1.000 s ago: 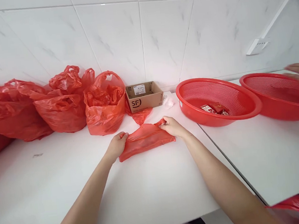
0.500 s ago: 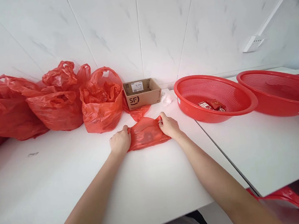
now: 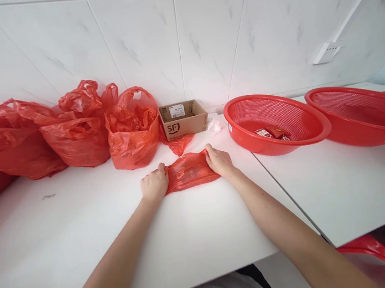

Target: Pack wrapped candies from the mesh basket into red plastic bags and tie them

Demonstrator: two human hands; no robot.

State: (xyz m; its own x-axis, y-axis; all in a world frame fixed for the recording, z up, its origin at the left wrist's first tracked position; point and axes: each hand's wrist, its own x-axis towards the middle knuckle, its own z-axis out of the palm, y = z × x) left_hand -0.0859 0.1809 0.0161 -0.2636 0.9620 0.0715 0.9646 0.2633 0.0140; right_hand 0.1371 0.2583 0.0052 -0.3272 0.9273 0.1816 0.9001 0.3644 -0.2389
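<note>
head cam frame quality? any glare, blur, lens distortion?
Head view: soft, even light, only faint shadows under the left hand and right hand gripping the red bag, all sharp. Small glare spot high on the wall tiles; grout lines fan out, wide-angle look; top right corner dark and smeared.

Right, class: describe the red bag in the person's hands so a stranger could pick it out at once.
On the white table, find the cardboard box by the tiled wall. In front of it lies the red bag, gripped between the left hand and right hand. Unlike the puffed-up bags further left, it is pressed flat.
</note>
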